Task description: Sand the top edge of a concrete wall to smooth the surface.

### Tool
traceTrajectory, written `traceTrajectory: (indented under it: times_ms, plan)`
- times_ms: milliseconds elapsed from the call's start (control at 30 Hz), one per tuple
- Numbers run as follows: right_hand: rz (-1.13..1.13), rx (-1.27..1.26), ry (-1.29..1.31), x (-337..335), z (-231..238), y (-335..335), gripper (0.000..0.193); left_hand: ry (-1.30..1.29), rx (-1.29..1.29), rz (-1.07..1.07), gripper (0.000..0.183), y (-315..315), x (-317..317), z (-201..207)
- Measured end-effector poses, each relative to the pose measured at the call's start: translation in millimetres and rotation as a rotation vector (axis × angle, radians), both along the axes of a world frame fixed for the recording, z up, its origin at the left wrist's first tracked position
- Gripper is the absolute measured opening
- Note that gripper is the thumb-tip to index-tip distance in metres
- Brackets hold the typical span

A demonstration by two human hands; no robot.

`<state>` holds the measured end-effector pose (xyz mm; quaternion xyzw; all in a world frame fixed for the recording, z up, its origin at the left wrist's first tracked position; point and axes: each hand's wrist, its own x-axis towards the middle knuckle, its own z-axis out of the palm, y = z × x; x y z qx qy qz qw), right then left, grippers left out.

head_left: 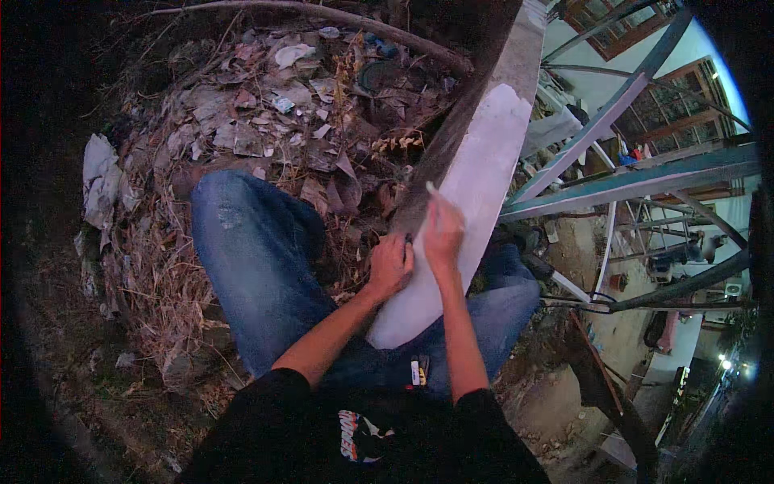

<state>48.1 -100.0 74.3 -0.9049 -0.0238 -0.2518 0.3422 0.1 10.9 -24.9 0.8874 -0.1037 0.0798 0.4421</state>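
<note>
A long narrow ledge with a smooth white surface (pixel 484 161) runs from my lap toward the far right, its near end rounded. Over its middle is my right hand (pixel 443 230), closed, with a slim pale-tipped thing sticking up from the fingers; blur hides what it is. My left hand (pixel 389 264) rests at the ledge's left edge with its fingers curled. A small dark spot (pixel 409 239) shows at those fingertips, too small to name. Two small slim items, one a white piece (pixel 415 372), sit at my waist between my forearms.
My jeans-clad left knee (pixel 242 234) is left of the ledge. Beyond it lies a heap of dry leaves and litter (pixel 266 121), with a bare branch (pixel 339 14) across the back. At right, metal beams (pixel 637 184) cross above a lower yard (pixel 633 242) beside a building.
</note>
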Motion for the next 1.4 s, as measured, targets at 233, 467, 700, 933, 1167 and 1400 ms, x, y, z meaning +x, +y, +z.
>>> traceTrajectory:
  times_ms: [233, 467, 700, 933, 1167, 1400]
  plan:
    - [-0.329, -0.064, 0.053, -78.7, -36.1, -72.1, 0.029, 0.009, -0.002, -0.023, 0.026, -2.3, 0.0, 22.3]
    - [-0.282, -0.301, 0.211, -70.2, -53.3, -58.9, 0.046, 0.18, 0.005, -0.046, 0.037, -5.4, -3.6, 31.2]
    - [-0.276, -0.117, 0.231, -64.8, -65.1, -64.8, 0.041, 0.266, -0.063, -0.086, 0.033, -2.4, 2.8, 24.0]
    - [-0.35, 0.246, 0.245, -66.5, -53.6, -66.0, 0.036, 0.257, -0.035, -0.077, 0.034, 0.9, -0.6, 22.3]
    - [-0.39, 0.179, 0.202, -63.3, -51.3, -62.0, 0.038, 0.222, -0.025, -0.071, 0.035, -0.5, 1.7, 22.3]
    - [-0.383, 0.092, 0.145, -59.0, -51.2, -69.6, 0.038, 0.16, -0.08, -0.069, 0.034, -12.3, 7.0, 17.9]
